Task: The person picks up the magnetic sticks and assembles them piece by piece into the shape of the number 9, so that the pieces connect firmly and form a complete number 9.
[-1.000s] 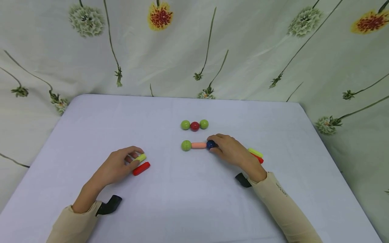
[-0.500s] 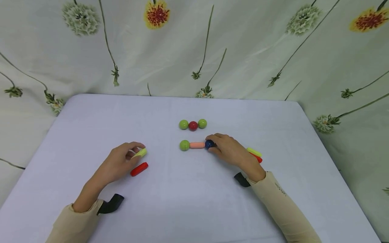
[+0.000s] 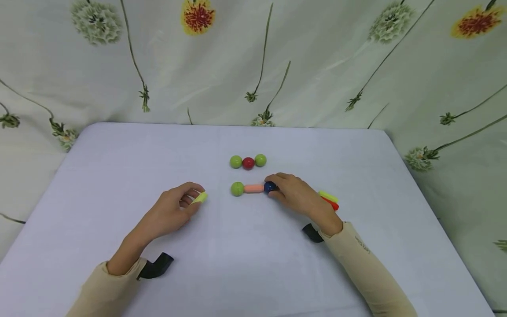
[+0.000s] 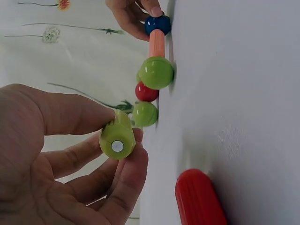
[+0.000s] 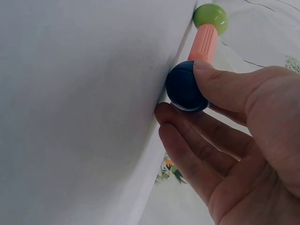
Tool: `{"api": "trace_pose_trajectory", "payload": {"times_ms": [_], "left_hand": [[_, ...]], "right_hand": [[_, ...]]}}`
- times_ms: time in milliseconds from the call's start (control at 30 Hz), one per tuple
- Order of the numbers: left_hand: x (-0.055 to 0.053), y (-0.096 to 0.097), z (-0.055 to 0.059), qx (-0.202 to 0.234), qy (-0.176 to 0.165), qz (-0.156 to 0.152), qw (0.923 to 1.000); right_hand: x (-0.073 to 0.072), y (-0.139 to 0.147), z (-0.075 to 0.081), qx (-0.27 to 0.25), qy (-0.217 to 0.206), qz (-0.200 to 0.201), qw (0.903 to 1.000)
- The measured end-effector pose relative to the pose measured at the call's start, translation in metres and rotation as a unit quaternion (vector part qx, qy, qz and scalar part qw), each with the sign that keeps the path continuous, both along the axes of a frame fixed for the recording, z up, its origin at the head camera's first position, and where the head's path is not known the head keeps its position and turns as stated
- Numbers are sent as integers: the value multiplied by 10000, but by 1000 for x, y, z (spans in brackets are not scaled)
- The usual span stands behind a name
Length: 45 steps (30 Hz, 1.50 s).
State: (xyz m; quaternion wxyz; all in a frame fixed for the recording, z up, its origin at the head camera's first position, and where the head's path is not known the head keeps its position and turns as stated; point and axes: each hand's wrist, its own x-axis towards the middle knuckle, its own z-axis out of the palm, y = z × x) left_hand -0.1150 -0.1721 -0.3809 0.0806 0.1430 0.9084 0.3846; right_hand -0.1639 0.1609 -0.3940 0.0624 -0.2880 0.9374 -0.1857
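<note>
A pale-clothed table (image 3: 222, 277) bears all the loose pieces. At its left, the left hand (image 3: 174, 211) pinches a yellow-green rod (image 3: 200, 197) between thumb and fingers, the rod's far end pointing right. Near the middle, the right hand (image 3: 295, 193) grips a dark blue ball (image 3: 270, 187) with thumb and fingertip; the ball forms the right end of a short line, touching a pink rod (image 3: 254, 188), which in turn meets a green ball (image 3: 237, 189) at the left end. Beyond this line, well apart from both hands, sits a row on the far side: a red ball (image 3: 248, 163) between a left-hand lime ball (image 3: 236, 161) and a right-hand lime ball (image 3: 260, 160). Only the head view shows the second yellow rod (image 3: 328, 196) and, just on its near side, a small red rod (image 3: 332, 204), partly covered by the right wrist. The left wrist view alone reveals a bigger-looking red rod (image 4: 199, 199) lying on the cloth, apart from the rod in the left hand, and a round silvery spot (image 4: 117, 146) on that held rod's end. The right wrist view brings out a seam across the blue ball and the right hand's other fingers, loosely bent below it.
</note>
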Motion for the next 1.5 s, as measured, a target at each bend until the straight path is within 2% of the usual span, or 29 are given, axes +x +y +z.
{"api": "trace_pose_trajectory", "payload": {"times_ms": [333,600,833,1500], "left_hand": [[-6,31,-10,357,-199,138,9991],[-10,50,-16,717,-457,80,9964],[-13,57,-18,730,-691,-12,9949],[-24,63,-28,753,-960,-278,9921]], "right_hand": [[-1,0,-1,14,30,32,10000],[0,-1,0,31,11,-4,10000],[0,-1,0,29,56,26,10000],[-2,0,-1,114,33,-11,9999]]}}
